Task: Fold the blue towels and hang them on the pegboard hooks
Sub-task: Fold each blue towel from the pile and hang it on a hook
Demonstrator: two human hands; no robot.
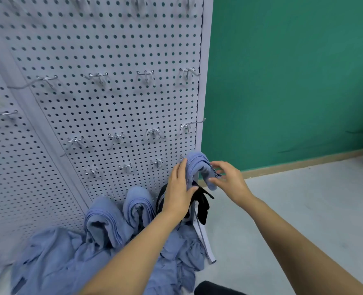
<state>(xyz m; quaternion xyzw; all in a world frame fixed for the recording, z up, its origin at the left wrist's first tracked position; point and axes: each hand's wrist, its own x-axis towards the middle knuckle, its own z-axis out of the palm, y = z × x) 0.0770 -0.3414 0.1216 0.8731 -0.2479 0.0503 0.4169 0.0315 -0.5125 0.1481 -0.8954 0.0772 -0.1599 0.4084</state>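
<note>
Three folded towels low on the pegboard, the rightmost towel under a flat left hand and pinched by the right hand; unfolded heap beneath the pegboard not yet done.

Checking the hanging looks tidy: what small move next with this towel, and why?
Probably ease the right end down to even the drape. The folded towel already hangs draped at the pegboard's right edge; the left hand rests on it, the right hand pinches its lower end.

Soft cloth towel, shiny metal hooks
</note>
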